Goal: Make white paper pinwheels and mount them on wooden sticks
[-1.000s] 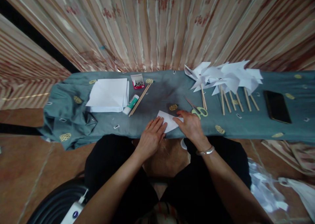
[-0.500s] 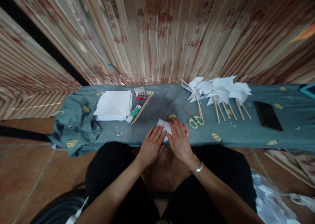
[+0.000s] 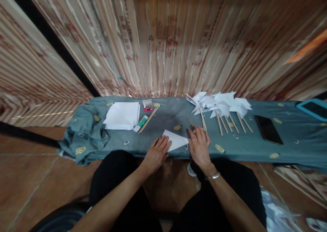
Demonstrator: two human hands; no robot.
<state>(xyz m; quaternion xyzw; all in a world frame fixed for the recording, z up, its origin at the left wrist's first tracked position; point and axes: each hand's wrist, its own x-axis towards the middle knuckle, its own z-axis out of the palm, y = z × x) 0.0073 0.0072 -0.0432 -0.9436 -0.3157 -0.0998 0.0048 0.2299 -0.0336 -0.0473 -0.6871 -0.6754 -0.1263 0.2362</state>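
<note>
A folded white paper [image 3: 175, 141] lies near the bench's front edge, its narrow point toward the right. My left hand [image 3: 157, 152] rests flat on the paper's left side, fingers stretched out. Just beyond the paper's point, my right hand [image 3: 200, 147] is over the scissors [image 3: 189, 122], its fingers extended across the green handles. Most of the handles are hidden under that hand, while the thin blades stick out to the upper left. Whether the fingers grip the handles does not show clearly.
Left on the cloth-covered bench [image 3: 143, 147] are a paper stack [image 3: 122, 114], a glue stick [image 3: 140, 123], wooden sticks [image 3: 149, 119] and a small box of pins [image 3: 147, 105]. Several white paper pinwheels [image 3: 219, 102] lie right, then a phone [image 3: 268, 130] and a blue-framed device [image 3: 313, 109].
My right hand has left the paper and moved right onto the scissors' handles. More of the folded paper shows now. My left hand stays on it. The view has shifted slightly.
</note>
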